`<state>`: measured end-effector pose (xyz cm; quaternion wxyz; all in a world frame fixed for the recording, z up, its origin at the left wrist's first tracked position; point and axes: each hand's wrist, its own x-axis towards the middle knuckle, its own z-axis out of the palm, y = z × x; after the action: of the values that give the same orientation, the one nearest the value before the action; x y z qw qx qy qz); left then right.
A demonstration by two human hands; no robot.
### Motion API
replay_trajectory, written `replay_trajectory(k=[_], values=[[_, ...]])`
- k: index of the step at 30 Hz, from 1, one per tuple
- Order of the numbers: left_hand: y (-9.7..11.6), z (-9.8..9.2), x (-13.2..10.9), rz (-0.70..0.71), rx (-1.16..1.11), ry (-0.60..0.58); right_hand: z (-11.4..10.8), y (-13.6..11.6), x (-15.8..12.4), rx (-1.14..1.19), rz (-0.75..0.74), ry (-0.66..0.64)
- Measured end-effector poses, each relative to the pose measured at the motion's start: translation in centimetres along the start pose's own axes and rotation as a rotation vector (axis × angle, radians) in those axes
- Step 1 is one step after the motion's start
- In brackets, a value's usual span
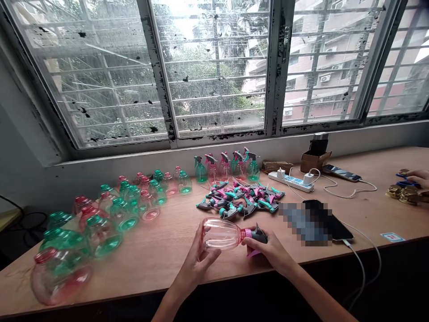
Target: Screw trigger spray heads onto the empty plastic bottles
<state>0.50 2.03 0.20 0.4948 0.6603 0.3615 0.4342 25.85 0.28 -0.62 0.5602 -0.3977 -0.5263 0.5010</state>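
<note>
A clear pink spray bottle [221, 233] lies on its side in the air above the table's front edge. Around its base end wraps my left hand [198, 259], fingers behind and thumb in front. My right hand [271, 251] grips the grey and pink spray head [257, 234] at the bottle's neck. The pink trigger points downward, and part of the head is hidden by my fingers. Just beyond the bottle is a pile of loose spray heads [243, 199] in grey, pink and teal.
Several pink and green bottles without heads [125, 214] stand at left. Bottles with heads [224, 167] line the windowsill side. Right of the pile are a power strip [291, 181], charging phones [330, 219] and a cardboard box [315, 160]. Another person's hand [418, 179] touches brass-coloured parts at far right.
</note>
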Motion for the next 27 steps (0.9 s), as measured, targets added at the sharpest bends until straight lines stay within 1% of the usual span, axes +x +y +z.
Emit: replay_trajectory(k=[4, 8, 12, 16, 20, 24, 27], values=[[-0.7, 0.1, -0.1, 0.041, 0.022, -0.009, 0.0, 0.2, 0.1, 0.016, 0.004, 0.018], [-0.9, 0.2, -0.3, 0.013, -0.018, 0.025, 0.0, 0.3, 0.0, 0.01, 0.009, -0.002], [-1.2, 0.0, -0.1, -0.007, -0.027, 0.029, -0.1, 0.3, 0.0, -0.02, 0.009, -0.003], [-1.5, -0.1, 0.2, 0.045, -0.001, 0.017, 0.0, 0.1, 0.0, -0.035, -0.012, 0.016], [-1.3, 0.1, 0.2, 0.089, 0.041, 0.0, 0.2, 0.0, 0.1, 0.007, -0.009, 0.004], [-0.6, 0.3, -0.1, 0.057, 0.042, -0.028, 0.2, -0.1, 0.0, 0.016, 0.0, -0.003], [-0.4, 0.2, -0.1, 0.039, 0.039, -0.002, 0.1, 0.0, 0.0, 0.024, 0.009, 0.001]])
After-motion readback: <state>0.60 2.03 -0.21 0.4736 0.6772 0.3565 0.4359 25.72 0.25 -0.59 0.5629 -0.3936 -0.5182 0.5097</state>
